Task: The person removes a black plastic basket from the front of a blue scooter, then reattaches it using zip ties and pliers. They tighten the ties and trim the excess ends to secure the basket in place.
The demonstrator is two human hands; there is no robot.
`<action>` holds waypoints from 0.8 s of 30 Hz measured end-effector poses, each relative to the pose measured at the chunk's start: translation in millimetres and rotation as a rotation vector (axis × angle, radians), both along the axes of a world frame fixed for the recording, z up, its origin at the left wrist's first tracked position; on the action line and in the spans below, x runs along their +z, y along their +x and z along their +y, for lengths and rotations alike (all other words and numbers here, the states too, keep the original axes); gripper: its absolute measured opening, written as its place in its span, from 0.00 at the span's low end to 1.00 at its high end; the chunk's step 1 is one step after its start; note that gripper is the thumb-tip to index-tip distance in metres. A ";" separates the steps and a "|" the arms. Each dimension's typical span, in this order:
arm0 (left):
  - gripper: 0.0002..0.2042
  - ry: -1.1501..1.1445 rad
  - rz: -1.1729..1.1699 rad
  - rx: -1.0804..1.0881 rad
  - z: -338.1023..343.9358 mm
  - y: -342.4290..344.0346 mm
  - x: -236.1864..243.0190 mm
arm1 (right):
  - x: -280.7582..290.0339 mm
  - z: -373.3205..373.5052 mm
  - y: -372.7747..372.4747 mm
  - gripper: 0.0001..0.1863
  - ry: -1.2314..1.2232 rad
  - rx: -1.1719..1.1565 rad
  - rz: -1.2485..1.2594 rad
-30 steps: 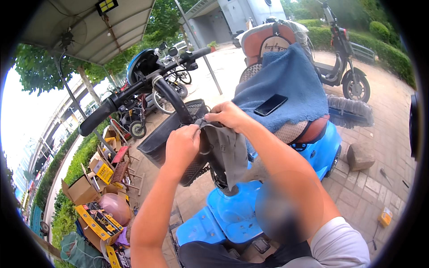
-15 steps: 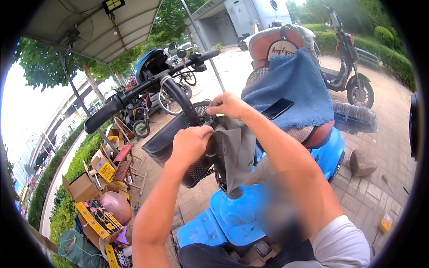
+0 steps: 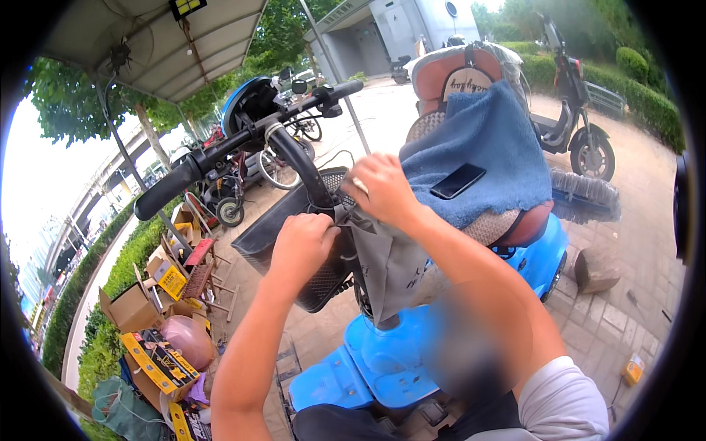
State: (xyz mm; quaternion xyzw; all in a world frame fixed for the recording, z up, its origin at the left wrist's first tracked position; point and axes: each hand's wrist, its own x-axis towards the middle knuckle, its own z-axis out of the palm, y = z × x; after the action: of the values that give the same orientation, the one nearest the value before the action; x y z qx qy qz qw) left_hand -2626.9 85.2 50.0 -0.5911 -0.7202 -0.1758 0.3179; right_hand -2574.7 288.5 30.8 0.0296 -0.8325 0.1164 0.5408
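1. Head view: left hand [image 3: 305, 239] and right hand [image 3: 382, 191] both pinch the top of a grey cloth bag [image 3: 386, 268] at the black steering column [image 3: 301, 165] of the blue scooter [image 3: 382, 353].
2. Step, judged: fastening the bag to the column.
3. Next move needs steady tension, with fingers clear of the black mesh basket [image 3: 261, 235].

Grey cloth [image 3: 390, 264], blue scooter [image 3: 382, 360], black mesh basket [image 3: 323, 279].

Grey cloth bag [image 3: 390, 264] hangs limp from the scooter's black steering column [image 3: 305, 169]; top bunched.
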 end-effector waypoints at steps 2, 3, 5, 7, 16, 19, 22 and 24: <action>0.05 0.009 0.006 -0.007 2.6 -1.7 -0.6 | -17.2 -7.5 14.8 0.15 -0.015 0.124 -0.249; 0.05 0.009 0.006 -0.009 3.8 -1.8 0.5 | -20.2 -7.0 17.2 0.15 -0.087 0.130 -0.325; 0.05 0.003 -0.030 -0.036 4.6 0.1 4.7 | -19.7 -2.5 16.6 0.16 -0.232 0.162 -0.511; 0.05 -0.015 -0.089 -0.052 3.5 2.4 12.9 | -10.9 7.9 11.6 0.14 -0.421 0.380 -0.496; 0.09 0.131 -0.545 -0.091 -43.9 -19.0 32.2 | -13.3 36.3 -5.1 0.08 -0.086 0.023 -0.282; 0.11 0.539 -0.963 -0.135 -72.5 -47.6 30.1 | -24.5 38.0 -7.0 0.06 -0.037 -0.127 -0.278; 0.12 0.530 -1.197 0.079 -80.4 -74.9 29.7 | -25.1 31.6 -5.3 0.06 0.064 -0.168 -0.224; 0.14 0.363 -1.115 0.204 -69.6 -88.9 33.5 | -22.1 22.5 1.5 0.06 0.057 -0.152 -0.240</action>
State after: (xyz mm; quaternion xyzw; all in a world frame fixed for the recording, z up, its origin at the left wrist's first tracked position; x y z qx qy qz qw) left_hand -2715.8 15.5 83.5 -0.2736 -0.7902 -0.5483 0.0029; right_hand -2573.2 311.1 8.7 -0.0324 -0.8940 0.0541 0.4437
